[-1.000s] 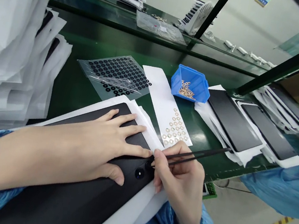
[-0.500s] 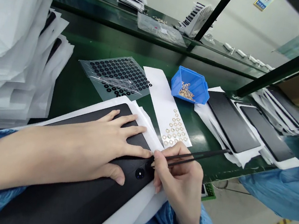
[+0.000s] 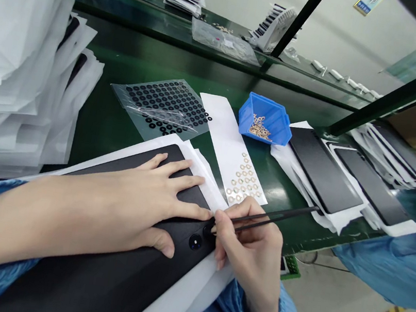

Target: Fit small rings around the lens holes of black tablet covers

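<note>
A black flat panel (image 3: 96, 275), like a tablet's back cover, lies on white wrapping sheets in front of me. My left hand (image 3: 159, 195) rests flat on it with fingers spread. Pinched in my right hand (image 3: 252, 251) is a pair of black tweezers (image 3: 281, 216), its tips down at the panel's corner. What the tips touch is mostly hidden by my fingers. A round dark lens (image 3: 195, 241) sits in the panel beside them. Just beyond my right hand, a white paper strip (image 3: 227, 133) carries several gold rings (image 3: 244, 177).
A blue bin (image 3: 264, 120) of gold rings stands behind the strip. Left of it lies a clear sheet of black round stickers (image 3: 165, 102). Wrapped panels (image 3: 28, 72) are piled high at left. More black panels (image 3: 327, 168) lie right, near another person's blue sleeve (image 3: 391, 261).
My hands and the tweezers have hardly moved. At the right edge, part of the other person's hand has come into view.
</note>
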A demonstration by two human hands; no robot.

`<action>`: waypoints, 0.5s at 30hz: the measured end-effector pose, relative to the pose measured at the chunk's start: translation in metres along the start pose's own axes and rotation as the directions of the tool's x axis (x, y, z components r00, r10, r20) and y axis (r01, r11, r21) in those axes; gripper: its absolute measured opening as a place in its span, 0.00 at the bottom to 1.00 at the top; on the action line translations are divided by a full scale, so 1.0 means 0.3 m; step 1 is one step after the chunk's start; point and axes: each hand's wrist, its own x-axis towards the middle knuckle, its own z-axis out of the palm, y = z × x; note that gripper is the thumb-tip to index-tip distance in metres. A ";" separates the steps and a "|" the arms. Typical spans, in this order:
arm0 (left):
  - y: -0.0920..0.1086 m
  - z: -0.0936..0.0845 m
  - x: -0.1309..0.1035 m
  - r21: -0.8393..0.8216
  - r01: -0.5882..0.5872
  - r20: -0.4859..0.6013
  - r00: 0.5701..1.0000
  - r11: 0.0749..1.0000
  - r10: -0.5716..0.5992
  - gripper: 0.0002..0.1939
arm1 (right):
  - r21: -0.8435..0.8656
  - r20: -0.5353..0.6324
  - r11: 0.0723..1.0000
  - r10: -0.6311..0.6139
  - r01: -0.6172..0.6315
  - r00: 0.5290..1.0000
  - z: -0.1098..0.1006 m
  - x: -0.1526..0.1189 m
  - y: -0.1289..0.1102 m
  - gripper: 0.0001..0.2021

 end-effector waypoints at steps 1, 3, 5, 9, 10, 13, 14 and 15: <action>0.001 -0.005 0.001 -0.005 0.001 0.026 1.000 1.000 -0.001 0.31 | 0.004 0.003 1.000 -0.002 0.002 1.000 -0.001 0.001 0.000 0.13; 0.004 -0.013 0.001 -0.015 0.001 0.052 0.999 1.000 0.000 0.31 | 0.011 0.009 1.000 -0.005 0.005 1.000 -0.002 0.002 0.000 0.13; 0.006 -0.017 0.002 -0.017 0.007 0.037 0.999 1.000 -0.007 0.31 | 0.017 0.014 1.000 -0.004 0.004 1.000 -0.003 0.004 -0.001 0.12; 0.008 -0.022 0.005 -0.017 0.012 0.056 0.998 1.000 -0.011 0.31 | 0.022 0.027 1.000 -0.001 0.000 1.000 -0.003 0.006 -0.007 0.13; 0.008 -0.022 0.005 -0.018 0.010 0.068 0.998 1.000 -0.009 0.31 | 0.027 0.033 1.000 0.002 -0.003 0.999 -0.004 0.007 -0.009 0.13; 0.002 -0.012 0.000 -0.012 0.003 0.034 0.999 1.000 -0.003 0.32 | 0.072 0.075 0.997 0.017 -0.023 0.997 -0.012 0.010 -0.010 0.13; -0.002 -0.005 -0.003 -0.008 -0.004 0.007 1.000 1.000 0.004 0.33 | 0.097 0.098 0.995 0.018 -0.027 0.995 -0.017 0.012 -0.008 0.13; -0.005 0.002 -0.006 -0.003 -0.010 -0.016 1.000 1.000 0.010 0.33 | 0.125 0.120 0.992 0.011 -0.026 0.993 -0.023 0.015 -0.005 0.13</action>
